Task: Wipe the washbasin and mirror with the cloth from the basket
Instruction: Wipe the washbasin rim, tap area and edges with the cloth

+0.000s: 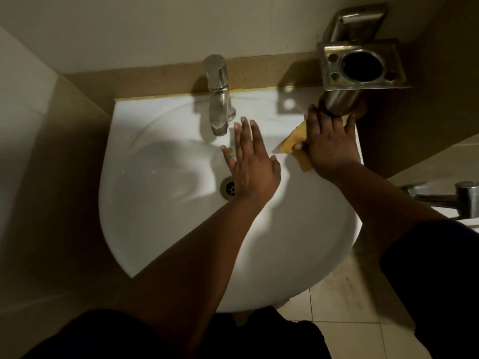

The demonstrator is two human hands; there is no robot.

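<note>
Washbasin (160, 229): white, rounded front, flat back edge against a tan ledge (145, 79); bright patch of light across the bowl, shadow of hand and tap on the left half.

Drain (228, 189): metal ring at the bowl's bottom, partly covered by the left hand.

Tap (219, 97): chrome, single column, mounted at the back centre of the basin, spout pointing down into the bowl.

Left hand (248, 167): held flat over the middle of the bowl, palm down, fingers (246, 137) straight and spread, holding nothing; fingertips near the tap's spout. Whether it touches the basin surface cannot be told.

Right hand (329, 149): palm down on the basin's back right corner, fingers spread, pressing the cloth flat against the rim rather than gripping it.

Cloth (295, 141): yellow-orange, lies under the right hand on the right rim; one corner sticks out to the left of the hand, another edge shows below the thumb, a bit more beyond the fingertips.

Holder (363, 66): steel wall fitting above the basin's right corner, square plate with a round cup opening and small holes; the cup (339, 104) hangs just over the right fingertips.

Second tap (456, 200): chrome, at the right edge, well apart from the basin.

Floor (337, 307): pale tiles, lower right.
</note>
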